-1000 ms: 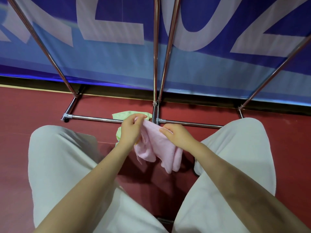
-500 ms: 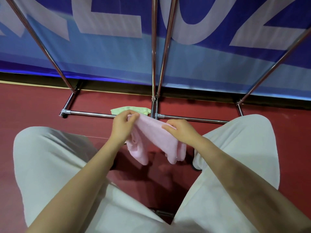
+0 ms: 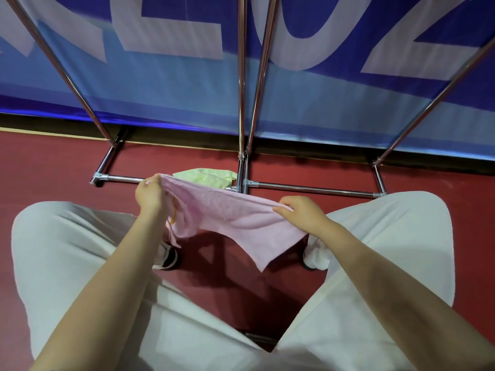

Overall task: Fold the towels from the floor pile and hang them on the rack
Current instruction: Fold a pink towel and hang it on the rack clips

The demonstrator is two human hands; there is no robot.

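Change: hands have drawn apart, pink towel (image 3: 227,215) now spread out, no longer bunched.
Left hand (image 3: 150,195): pinching one top corner.
Right hand (image 3: 302,212): pinching the other.
Handling: light, floppy; grip corners.
Beyond: green towel (image 3: 206,176) on floor by rack (image 3: 308,189).

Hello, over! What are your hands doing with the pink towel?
Left hand and right hand pinch pink towel, stretched. Unfolded, not on rack. Nothing blocking.

Both bare forearms reach from the lower frame toward its middle. The left hand (image 3: 149,193), centre-left, pinches with curled fingers; the right hand (image 3: 301,212), centre-right and well apart, also pinches, knuckles up.
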